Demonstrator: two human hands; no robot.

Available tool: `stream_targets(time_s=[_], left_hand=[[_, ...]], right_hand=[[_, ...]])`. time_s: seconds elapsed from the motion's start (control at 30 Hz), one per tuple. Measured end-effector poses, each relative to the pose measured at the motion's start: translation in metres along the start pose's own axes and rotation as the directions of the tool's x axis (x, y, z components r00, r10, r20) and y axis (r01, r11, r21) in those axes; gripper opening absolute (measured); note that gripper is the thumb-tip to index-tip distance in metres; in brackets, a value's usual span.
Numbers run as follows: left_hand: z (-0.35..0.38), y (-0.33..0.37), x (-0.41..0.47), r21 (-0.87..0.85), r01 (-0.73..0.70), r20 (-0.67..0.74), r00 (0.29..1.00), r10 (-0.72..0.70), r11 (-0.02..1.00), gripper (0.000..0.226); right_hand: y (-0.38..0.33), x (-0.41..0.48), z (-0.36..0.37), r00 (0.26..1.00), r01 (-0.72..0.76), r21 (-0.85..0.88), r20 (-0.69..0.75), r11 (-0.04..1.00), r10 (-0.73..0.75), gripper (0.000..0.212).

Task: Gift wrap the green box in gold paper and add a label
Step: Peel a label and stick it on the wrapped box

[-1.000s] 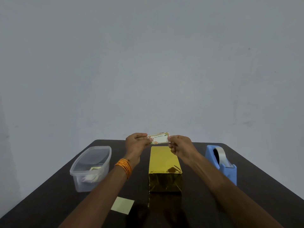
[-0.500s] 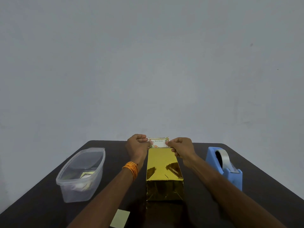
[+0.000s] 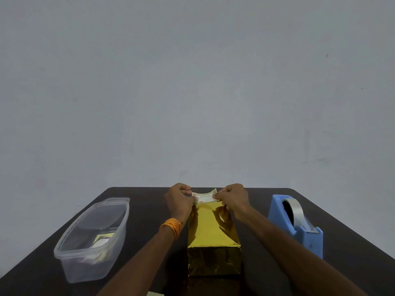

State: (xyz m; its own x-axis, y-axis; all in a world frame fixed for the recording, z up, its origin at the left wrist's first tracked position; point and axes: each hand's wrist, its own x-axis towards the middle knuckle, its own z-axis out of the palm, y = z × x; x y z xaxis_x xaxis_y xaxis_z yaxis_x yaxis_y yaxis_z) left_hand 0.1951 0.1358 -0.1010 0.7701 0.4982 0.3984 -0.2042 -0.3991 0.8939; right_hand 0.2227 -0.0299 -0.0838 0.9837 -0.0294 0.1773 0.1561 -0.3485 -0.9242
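The gold-wrapped box (image 3: 213, 236) lies on the tabletop (image 3: 277, 274), its long axis running away from the person. At its far end, the left hand (image 3: 178, 199) and right hand (image 3: 232, 196) each pinch one end of the label (image 3: 204, 196), held just above the box top, ready to lower.

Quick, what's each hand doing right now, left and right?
Left hand: closed, pinching the left end of the label at the far end of the gold-wrapped box.
Right hand: closed, pinching the label's right end.
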Motion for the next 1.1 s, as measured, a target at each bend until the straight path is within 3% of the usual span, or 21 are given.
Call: stream_targets(time_s=[0.4, 0.77, 0.97, 1.1], left_hand=[[0.012, -0.004, -0.001, 0.052, -0.066, -0.003, 0.998, 0.066, 0.996, 0.030], [0.014, -0.004, -0.006, 0.288, -0.183, 0.010, 0.982, 0.188, 0.940, 0.030], [0.005, -0.019, 0.000, 0.276, -0.057, 0.039, 0.998, 0.048, 0.960, 0.049], [0.008, -0.028, 0.002, 0.299, 0.027, 0.036, 0.999, -0.039, 0.954, 0.062]], right_hand=[[0.010, 0.008, -0.001, 0.997, 0.019, -0.140, -0.066, 0.990, -0.029, 0.011], [0.010, 0.011, 0.007, 0.988, 0.125, -0.378, -0.040, 0.917, -0.151, 0.012], [0.015, 0.010, 0.002, 0.989, 0.119, -0.461, -0.021, 0.879, -0.145, 0.027], [0.023, 0.000, 0.001, 0.950, 0.260, -0.603, 0.018, 0.754, -0.312, 0.032]])
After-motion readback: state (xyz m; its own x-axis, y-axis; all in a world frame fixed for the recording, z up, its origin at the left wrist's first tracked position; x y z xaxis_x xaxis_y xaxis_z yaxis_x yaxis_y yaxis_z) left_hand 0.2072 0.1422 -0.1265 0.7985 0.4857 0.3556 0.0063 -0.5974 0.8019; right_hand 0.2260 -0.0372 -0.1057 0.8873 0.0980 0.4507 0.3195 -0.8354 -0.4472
